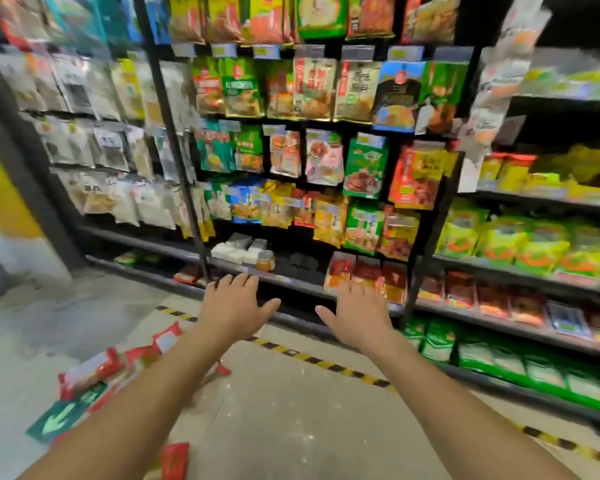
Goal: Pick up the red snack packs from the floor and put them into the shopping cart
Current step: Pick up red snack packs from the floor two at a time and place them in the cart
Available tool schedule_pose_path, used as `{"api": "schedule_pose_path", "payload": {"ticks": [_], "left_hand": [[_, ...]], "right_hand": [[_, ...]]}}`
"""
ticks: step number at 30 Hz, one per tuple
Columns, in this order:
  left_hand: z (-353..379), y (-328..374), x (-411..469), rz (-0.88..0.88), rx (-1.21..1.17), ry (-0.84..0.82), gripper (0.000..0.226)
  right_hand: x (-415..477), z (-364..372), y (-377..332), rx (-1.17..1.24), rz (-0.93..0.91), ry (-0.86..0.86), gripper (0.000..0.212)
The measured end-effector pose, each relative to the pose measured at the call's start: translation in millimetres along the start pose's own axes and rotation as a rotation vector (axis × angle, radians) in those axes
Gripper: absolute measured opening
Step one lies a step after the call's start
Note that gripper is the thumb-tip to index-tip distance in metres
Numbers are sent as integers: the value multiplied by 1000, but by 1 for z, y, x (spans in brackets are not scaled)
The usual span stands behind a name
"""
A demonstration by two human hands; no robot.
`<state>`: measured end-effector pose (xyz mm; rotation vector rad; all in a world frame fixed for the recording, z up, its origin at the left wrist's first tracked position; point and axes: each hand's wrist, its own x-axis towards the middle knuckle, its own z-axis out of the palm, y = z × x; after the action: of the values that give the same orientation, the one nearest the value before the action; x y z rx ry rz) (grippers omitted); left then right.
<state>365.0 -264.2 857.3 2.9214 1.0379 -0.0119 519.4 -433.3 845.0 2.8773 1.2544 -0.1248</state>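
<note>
Hands, left (234, 301) and right (357, 313), reach forward spread and empty; red snack packs (94, 368) lie on the floor (291, 410). Next: bend left, grasp one.

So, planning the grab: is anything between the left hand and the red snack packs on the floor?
Nothing visible. The left hand is open in the air; the red snack packs lie uncovered on the floor, lower left. No shopping cart in view.

Green floor sign (57, 420) with pale arrow
</note>
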Motion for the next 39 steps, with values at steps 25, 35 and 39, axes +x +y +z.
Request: {"api": "schedule_pose_path", "payload": {"ticks": [25, 35, 39], "left_hand": [[100, -434, -14, -823, -98, -165, 76], [145, -503, 2, -1096, -159, -242, 84], [167, -536, 3, -1136, -179, -265, 82]], "right_hand": [[215, 124, -490, -31, -781, -293, 85], [285, 172, -589, -81, -986, -375, 84], [294, 192, -627, -134, -1027, -373, 83]]}}
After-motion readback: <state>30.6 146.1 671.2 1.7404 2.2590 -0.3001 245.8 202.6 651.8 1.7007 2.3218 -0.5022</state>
